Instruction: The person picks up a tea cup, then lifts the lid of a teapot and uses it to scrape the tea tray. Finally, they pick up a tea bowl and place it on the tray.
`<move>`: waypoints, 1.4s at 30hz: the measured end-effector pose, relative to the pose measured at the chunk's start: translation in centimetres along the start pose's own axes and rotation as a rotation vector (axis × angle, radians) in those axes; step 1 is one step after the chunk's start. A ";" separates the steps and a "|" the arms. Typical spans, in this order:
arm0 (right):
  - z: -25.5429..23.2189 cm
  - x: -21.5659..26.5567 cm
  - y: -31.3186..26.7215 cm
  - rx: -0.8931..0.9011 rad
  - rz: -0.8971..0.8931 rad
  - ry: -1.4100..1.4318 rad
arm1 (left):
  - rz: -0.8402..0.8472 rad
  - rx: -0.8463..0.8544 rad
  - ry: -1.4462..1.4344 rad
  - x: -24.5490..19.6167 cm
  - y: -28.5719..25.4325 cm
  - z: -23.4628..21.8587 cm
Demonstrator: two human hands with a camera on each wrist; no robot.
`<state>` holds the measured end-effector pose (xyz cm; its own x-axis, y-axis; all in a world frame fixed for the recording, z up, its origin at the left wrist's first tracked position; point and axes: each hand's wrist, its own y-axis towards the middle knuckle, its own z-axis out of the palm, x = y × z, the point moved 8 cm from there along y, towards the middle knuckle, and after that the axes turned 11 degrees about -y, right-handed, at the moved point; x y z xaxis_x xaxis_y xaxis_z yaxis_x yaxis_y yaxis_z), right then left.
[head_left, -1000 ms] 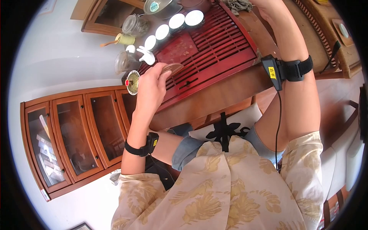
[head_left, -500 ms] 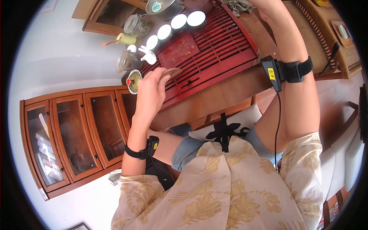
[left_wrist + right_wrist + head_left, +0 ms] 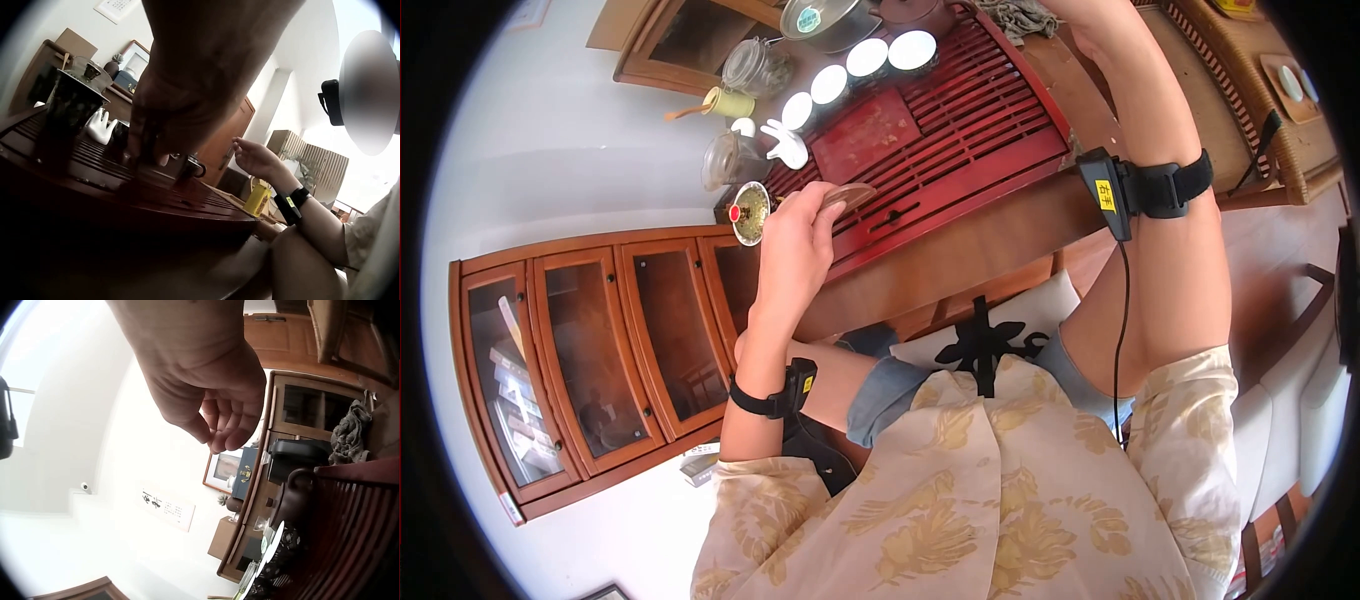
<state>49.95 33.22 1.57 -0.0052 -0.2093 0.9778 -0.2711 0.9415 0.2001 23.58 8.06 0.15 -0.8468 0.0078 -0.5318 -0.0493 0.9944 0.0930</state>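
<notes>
My left hand (image 3: 797, 245) pinches a thin, flat brown piece (image 3: 855, 197) between thumb and fingers, over the near left part of the slatted red tea tray (image 3: 990, 140). What exactly this piece is, I cannot tell. Just left of that hand stands a lidded tea cup (image 3: 750, 213) with a red knob on top; in the left wrist view the cup (image 3: 75, 103) looks dark with a clear lid. My right hand (image 3: 215, 394) is raised beyond the tray's right side, fingers loosely curled and nothing in them; the head view cuts it off.
Several white-topped cups (image 3: 867, 57) line the tray's far side, near a white hand-shaped figure (image 3: 784, 146). Behind them are a glass jar (image 3: 757, 66), a glass pitcher (image 3: 730, 160) and a dark teapot (image 3: 290, 500). A grey cloth (image 3: 1020, 20) lies at the far right.
My left hand has drawn slightly back toward the tray's near edge with the brown piece in its grip. The right arm has barely moved.
</notes>
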 end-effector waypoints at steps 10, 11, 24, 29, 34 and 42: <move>-0.3 0.4 -0.4 -0.005 -0.022 0.003 | 0.003 -0.005 0.038 -0.3 0.2 0.1; -0.3 0.4 -0.4 -0.007 -0.018 0.003 | 0.009 -0.001 0.032 -0.4 0.2 0.2; -0.4 0.4 -0.5 -0.026 -0.019 -0.018 | -0.002 0.011 -0.021 -0.2 0.7 0.5; -0.3 0.5 -0.5 -0.035 -0.014 -0.045 | -0.001 0.004 -0.053 -0.1 0.8 0.6; 0.0 -0.1 -0.4 -0.037 0.019 -0.046 | 0.061 -0.013 -0.053 -2.6 1.2 2.9; -1.2 -0.7 0.0 -0.063 0.006 -0.014 | 0.058 0.044 -0.024 -2.9 2.2 2.7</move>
<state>51.10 33.72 1.01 -0.0205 -0.2072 0.9781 -0.2096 0.9575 0.1984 27.39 10.50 -0.38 -0.8347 0.0680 -0.5465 0.0239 0.9959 0.0873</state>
